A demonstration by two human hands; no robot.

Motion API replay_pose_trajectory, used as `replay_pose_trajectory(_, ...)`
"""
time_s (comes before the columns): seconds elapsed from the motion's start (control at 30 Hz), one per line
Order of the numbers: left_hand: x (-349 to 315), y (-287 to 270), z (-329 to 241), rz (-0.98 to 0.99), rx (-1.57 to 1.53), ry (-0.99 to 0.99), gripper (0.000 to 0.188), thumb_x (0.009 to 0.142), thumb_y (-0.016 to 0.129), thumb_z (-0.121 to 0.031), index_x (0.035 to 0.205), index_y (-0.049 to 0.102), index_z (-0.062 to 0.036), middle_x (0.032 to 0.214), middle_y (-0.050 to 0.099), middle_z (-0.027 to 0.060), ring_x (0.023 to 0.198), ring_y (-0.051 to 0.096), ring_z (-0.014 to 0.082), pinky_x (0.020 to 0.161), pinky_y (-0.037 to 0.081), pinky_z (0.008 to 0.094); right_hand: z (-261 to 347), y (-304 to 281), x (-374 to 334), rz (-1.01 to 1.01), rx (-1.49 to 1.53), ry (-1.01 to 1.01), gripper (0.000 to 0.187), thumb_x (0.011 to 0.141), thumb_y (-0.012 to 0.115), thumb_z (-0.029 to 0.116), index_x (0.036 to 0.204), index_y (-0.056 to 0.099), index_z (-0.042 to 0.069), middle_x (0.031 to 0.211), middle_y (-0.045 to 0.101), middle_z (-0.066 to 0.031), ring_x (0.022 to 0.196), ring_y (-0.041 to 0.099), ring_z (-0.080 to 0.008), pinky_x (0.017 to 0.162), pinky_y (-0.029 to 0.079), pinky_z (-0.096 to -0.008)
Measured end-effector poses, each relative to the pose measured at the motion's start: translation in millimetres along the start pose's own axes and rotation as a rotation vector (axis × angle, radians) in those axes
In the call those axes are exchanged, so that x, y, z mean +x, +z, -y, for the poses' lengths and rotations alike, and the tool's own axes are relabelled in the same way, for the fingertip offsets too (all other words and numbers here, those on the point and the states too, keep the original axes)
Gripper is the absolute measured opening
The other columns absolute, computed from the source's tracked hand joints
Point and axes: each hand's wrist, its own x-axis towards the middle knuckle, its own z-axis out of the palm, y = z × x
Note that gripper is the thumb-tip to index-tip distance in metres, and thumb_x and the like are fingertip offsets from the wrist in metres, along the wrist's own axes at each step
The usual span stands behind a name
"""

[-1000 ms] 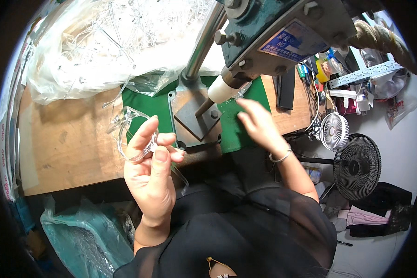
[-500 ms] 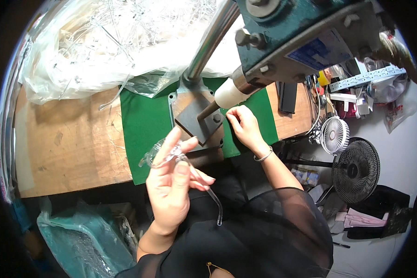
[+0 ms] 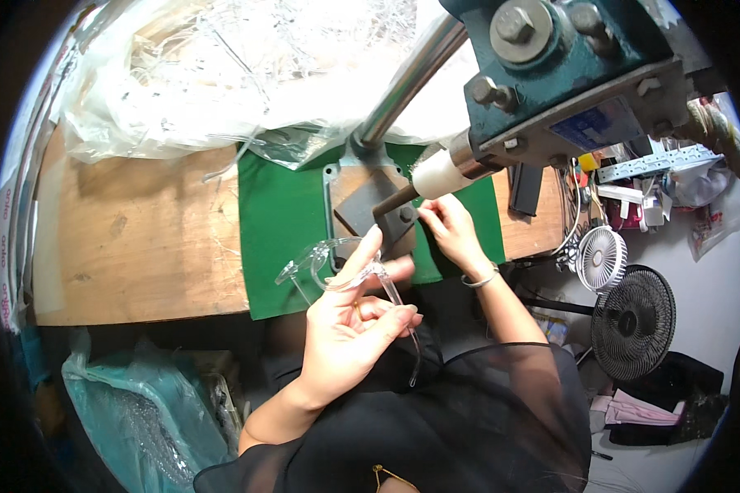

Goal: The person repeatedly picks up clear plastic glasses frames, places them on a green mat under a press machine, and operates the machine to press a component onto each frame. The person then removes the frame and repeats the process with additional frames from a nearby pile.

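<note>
My left hand [image 3: 344,341] grips a pair of clear plastic eyeglass frames [image 3: 391,291], thumb and fingers closed round one temple. The temple's tip hangs down past my fingers, while the rims reach out to the left over the green mat [image 3: 279,222]. My right hand [image 3: 454,237] is beside the dark steel plate [image 3: 360,210] of a bench press. Its thumb and forefinger are pinched together; whatever may be between them is too small to make out. Above the plate, a metal rod [image 3: 396,199] slants down from a white sleeve [image 3: 437,176].
The green press head [image 3: 580,70] looms at upper right, held by a steel column [image 3: 411,80]. A large clear bag [image 3: 164,107] of transparent frames covers the table's back. Fans [image 3: 631,320], cables and a black box [image 3: 524,189] are at right; a teal bag [image 3: 140,411] lies lower left.
My left hand has turned and shifted right, bringing the eyeglass frames into a more spread-out view. The right hand stays pinched beside the plate. The whole view has shifted slightly.
</note>
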Motion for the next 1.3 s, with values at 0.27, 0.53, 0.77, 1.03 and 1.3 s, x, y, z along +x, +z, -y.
replay_pose_trajectory(0.27, -4.7, -3.8, -16.3, 0.069, -0.082, -0.1, 0.065, 0.076, 0.056, 0.006, 0.132, 0.024, -0.0016, 0.085, 0.056, 0.0103, 0.067, 0.061, 0.018, 0.059, 0.051, 0.0243, 151.8, -43.9, -7.2, 0.267, 0.331, -0.541, 0.012, 0.073, 0.063, 0.005, 0.078, 0.052, 0.003, 0.074, 0.053, -0.0052, 0.062, 0.052, -0.0184, 0.059, 0.042, -0.0265)
replay_pose_trajectory(0.53, -9.5, -3.5, -24.2, 0.134, -0.089, -0.158, 0.063, 0.078, 0.054, 0.007, 0.133, 0.023, -0.0016, 0.088, 0.051, 0.0065, 0.072, 0.059, 0.0123, 0.062, 0.048, 0.0205, 145.0, -40.1, -2.6, 0.326, 0.474, -0.6, 0.008, 0.071, 0.066, 0.007, 0.074, 0.059, 0.005, 0.071, 0.057, -0.0048, 0.065, 0.054, -0.0176, 0.058, 0.043, -0.0273)
replay_pose_trajectory(0.77, -9.5, 3.5, -23.2, 0.102, -0.044, -0.15, 0.065, 0.076, 0.055, 0.008, 0.132, 0.023, -0.0003, 0.089, 0.052, 0.0094, 0.07, 0.06, 0.0177, 0.061, 0.051, 0.0238, 140.4, -40.6, -10.4, 0.349, 0.606, -0.456, 0.008, 0.072, 0.065, 0.004, 0.074, 0.057, 0.002, 0.072, 0.057, -0.0048, 0.065, 0.055, -0.0152, 0.059, 0.043, -0.0249)
replay_pose_trajectory(1.03, -6.9, 6.8, -15.9, 0.092, -0.122, -0.162, 0.065, 0.076, 0.055, 0.008, 0.132, 0.023, -0.0007, 0.087, 0.052, 0.0096, 0.069, 0.061, 0.0207, 0.059, 0.052, 0.026, 140.5, -33.0, -24.3, 0.309, 0.887, -0.183, 0.007, 0.076, 0.06, -0.001, 0.076, 0.053, 0.0, 0.073, 0.054, -0.0044, 0.065, 0.051, -0.0094, 0.057, 0.04, -0.0209)
replay_pose_trajectory(1.3, -6.2, 7.4, -17.1, 0.122, -0.193, -0.187, 0.067, 0.075, 0.055, 0.007, 0.132, 0.021, -0.0016, 0.086, 0.054, 0.0104, 0.069, 0.062, 0.0221, 0.059, 0.053, 0.0275, 131.6, -35.0, -20.3, 0.28, 0.75, -0.363, 0.005, 0.074, 0.061, -0.002, 0.077, 0.056, -0.001, 0.077, 0.057, -0.0077, 0.067, 0.053, -0.0116, 0.059, 0.042, -0.0219)
